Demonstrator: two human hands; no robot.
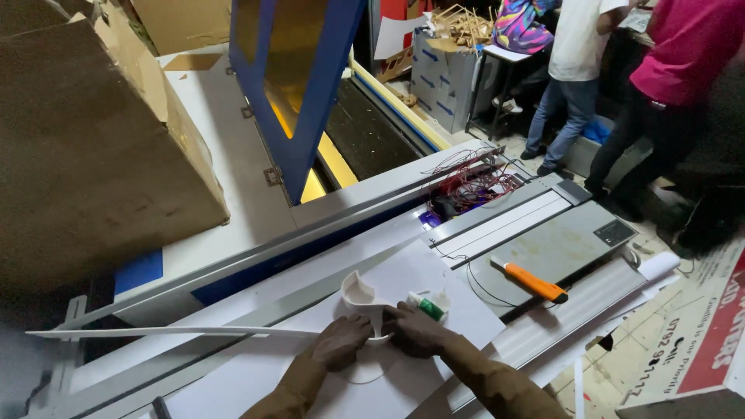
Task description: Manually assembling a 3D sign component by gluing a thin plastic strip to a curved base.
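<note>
White sheet [434,271] underneath, curved white strip [358,296] between both grips

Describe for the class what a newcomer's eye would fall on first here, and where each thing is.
At bottom centre, the left hand and right hand press a curved white strip on a white sheet; the right holds a small green-and-white tube. An orange-handled knife lies right, a big cardboard box upper left.

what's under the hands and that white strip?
A white sheet lies under the curved white strip and both hands, left and right. The sheet rests on the machine's grey top; what's beneath the sheet is covered.
</note>
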